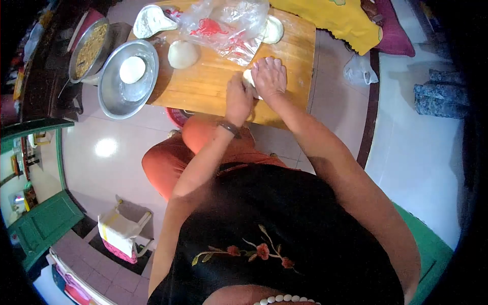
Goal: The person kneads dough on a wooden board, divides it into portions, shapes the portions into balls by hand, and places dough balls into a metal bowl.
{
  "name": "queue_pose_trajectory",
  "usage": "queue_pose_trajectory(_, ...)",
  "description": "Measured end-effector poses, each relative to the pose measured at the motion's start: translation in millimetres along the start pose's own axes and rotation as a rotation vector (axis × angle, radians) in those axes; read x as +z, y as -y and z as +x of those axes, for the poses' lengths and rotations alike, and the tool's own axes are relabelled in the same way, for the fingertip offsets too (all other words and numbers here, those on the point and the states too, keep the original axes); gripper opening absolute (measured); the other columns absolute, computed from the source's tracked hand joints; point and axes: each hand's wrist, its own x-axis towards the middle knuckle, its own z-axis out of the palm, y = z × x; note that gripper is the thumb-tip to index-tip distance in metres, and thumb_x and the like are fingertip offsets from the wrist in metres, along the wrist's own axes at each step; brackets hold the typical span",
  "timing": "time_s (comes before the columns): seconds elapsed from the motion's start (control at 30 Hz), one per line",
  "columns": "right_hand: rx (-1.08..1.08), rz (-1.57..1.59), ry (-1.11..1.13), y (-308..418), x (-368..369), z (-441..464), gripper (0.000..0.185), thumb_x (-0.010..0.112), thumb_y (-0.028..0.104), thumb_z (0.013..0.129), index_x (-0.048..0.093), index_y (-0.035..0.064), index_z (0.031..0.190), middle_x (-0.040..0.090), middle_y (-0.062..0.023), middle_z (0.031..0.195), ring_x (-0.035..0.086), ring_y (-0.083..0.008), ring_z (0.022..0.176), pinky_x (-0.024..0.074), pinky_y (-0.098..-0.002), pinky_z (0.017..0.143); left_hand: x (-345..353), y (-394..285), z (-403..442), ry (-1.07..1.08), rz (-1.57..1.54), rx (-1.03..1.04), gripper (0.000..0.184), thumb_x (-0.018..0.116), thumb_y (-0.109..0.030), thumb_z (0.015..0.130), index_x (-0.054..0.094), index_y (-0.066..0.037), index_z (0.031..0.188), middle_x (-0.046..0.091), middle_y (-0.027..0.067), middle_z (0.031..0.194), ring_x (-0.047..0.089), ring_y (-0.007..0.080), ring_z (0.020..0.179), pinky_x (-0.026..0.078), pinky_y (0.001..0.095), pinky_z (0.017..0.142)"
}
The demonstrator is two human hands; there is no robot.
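Note:
A small piece of white dough (247, 77) lies on the wooden table (203, 94), mostly hidden under my hands. My right hand (269, 76) presses down on it with the palm, its fingers stretched out flat and pointing away from me. Against the near left side of the dough, my left hand (239, 99) curls its fingers, partly out of sight. A round ball of dough (183, 55) rests to the left of my hands. Just beyond them is a clear plastic bag (223, 25) with red print, and another dough lump (273, 29) shows beside it.
At the table's left edge stands a metal basin (109, 101) holding a dough ball (132, 69). Behind it sits a pan of chopped filling (90, 51). A white floury container (148, 21) is at the back left. Yellow cloth (325, 15) hangs over the far right corner.

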Motion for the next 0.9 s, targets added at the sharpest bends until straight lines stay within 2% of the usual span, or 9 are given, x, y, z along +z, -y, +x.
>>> queue_pose_trajectory(0.1, 0.126, 0.013, 0.016, 2, 8, 8, 0.032, 0.047, 0.033, 0.096, 0.065, 0.0073, 0.102, 0.064, -0.0115, 0.109, 0.056, -0.0279, 0.105, 0.0441, -0.0433, 0.086, 4, 4, 5, 0.154, -0.009, -0.209, 0.031, 0.063, -0.004, 0.081, 0.052, 0.005, 0.108, 0.056, 0.026, 0.103, 0.052, 0.0438, 0.099, 0.043, 0.0492, 0.084)
queue_pose_trajectory(0.2, 0.477, 1.022, 0.316, -33, 34, 20, 0.035, 0.044, 0.031, 0.096, 0.065, 0.0039, 0.092, 0.066, -0.014, 0.097, 0.06, -0.0281, 0.089, 0.0463, -0.0417, 0.079, 18, -11, -1, -0.132, 0.076, -0.065, 0.017, 0.066, -0.005, 0.079, 0.057, 0.004, 0.09, 0.059, 0.0234, 0.08, 0.058, 0.0372, 0.075, 0.047, 0.0426, 0.07)
queue_pose_trajectory(0.23, 0.733, 1.371, 0.465, -37, 12, 19, 0.037, 0.042, 0.03, 0.096, 0.065, 0.0023, 0.085, 0.067, -0.0154, 0.09, 0.062, -0.0287, 0.081, 0.0467, -0.0414, 0.075, 17, -23, -8, -0.234, -0.089, 0.029, 0.022, 0.067, 0.0, 0.074, 0.057, 0.002, 0.094, 0.057, 0.0231, 0.09, 0.056, 0.0393, 0.085, 0.047, 0.0439, 0.076)
queue_pose_trajectory(0.33, 0.715, 1.343, 0.197, -58, -13, -16, 0.035, 0.044, 0.026, 0.094, 0.061, 0.0008, 0.077, 0.065, -0.0166, 0.077, 0.061, -0.0304, 0.073, 0.0454, -0.0431, 0.071, 16, -41, -17, 0.051, 0.069, 0.359, 0.039, 0.06, 0.008, 0.07, 0.055, -0.001, 0.108, 0.054, 0.0205, 0.097, 0.052, 0.0422, 0.094, 0.043, 0.0481, 0.082)
queue_pose_trajectory(0.47, 0.029, 0.483, -0.22, -55, -11, -58, 0.024, 0.052, 0.023, 0.092, 0.06, 0.0014, 0.085, 0.061, -0.0177, 0.095, 0.057, -0.032, 0.091, 0.0421, -0.0448, 0.081, 19, -50, -19, 0.12, 0.092, 0.448, 0.032, 0.056, 0.01, 0.071, 0.058, -0.002, 0.1, 0.052, 0.0187, 0.094, 0.051, 0.0428, 0.092, 0.043, 0.0484, 0.08)
queue_pose_trajectory(0.6, -0.23, 0.194, -0.292, -38, -5, -38, 0.016, 0.056, 0.02, 0.09, 0.06, 0.0052, 0.089, 0.057, -0.016, 0.098, 0.053, -0.036, 0.094, 0.043, -0.0448, 0.084, 24, -21, -4, -0.012, -0.006, 0.323, 0.032, 0.055, 0.009, 0.071, 0.056, 0.002, 0.102, 0.052, 0.0245, 0.104, 0.05, 0.0445, 0.098, 0.043, 0.0469, 0.087)
queue_pose_trajectory(0.73, -0.083, 0.0, -0.099, -30, 1, -7, 0.02, 0.054, 0.027, 0.094, 0.063, 0.0084, 0.093, 0.058, -0.0104, 0.102, 0.053, -0.03, 0.1, 0.0422, -0.0452, 0.087, 15, -23, -19, -0.204, -0.146, -0.028, 0.033, 0.054, 0.005, 0.076, 0.052, 0.005, 0.109, 0.053, 0.0257, 0.109, 0.049, 0.0435, 0.103, 0.042, 0.0459, 0.09)
queue_pose_trajectory(0.87, 0.232, 0.029, 0.013, -15, 3, 18, 0.032, 0.048, 0.032, 0.097, 0.066, 0.0066, 0.102, 0.063, -0.0136, 0.112, 0.052, -0.0306, 0.109, 0.0431, -0.0446, 0.089, 40, 14, -15, 0.037, -0.331, -0.271, 0.029, 0.059, -0.003, 0.083, 0.05, 0.006, 0.11, 0.06, 0.0199, 0.095, 0.058, 0.0386, 0.08, 0.048, 0.0446, 0.074)
queue_pose_trajectory(0.9, 0.304, -0.017, -0.04, -18, 21, 26, 0.033, 0.048, 0.032, 0.096, 0.067, 0.0062, 0.104, 0.065, -0.0164, 0.108, 0.058, -0.0287, 0.099, 0.0458, -0.0446, 0.084, 32, -14, -7, 0.065, -0.532, -0.434, 0.031, 0.065, -0.007, 0.084, 0.05, 0.007, 0.107, 0.061, 0.0178, 0.091, 0.061, 0.0358, 0.073, 0.05, 0.0441, 0.068)
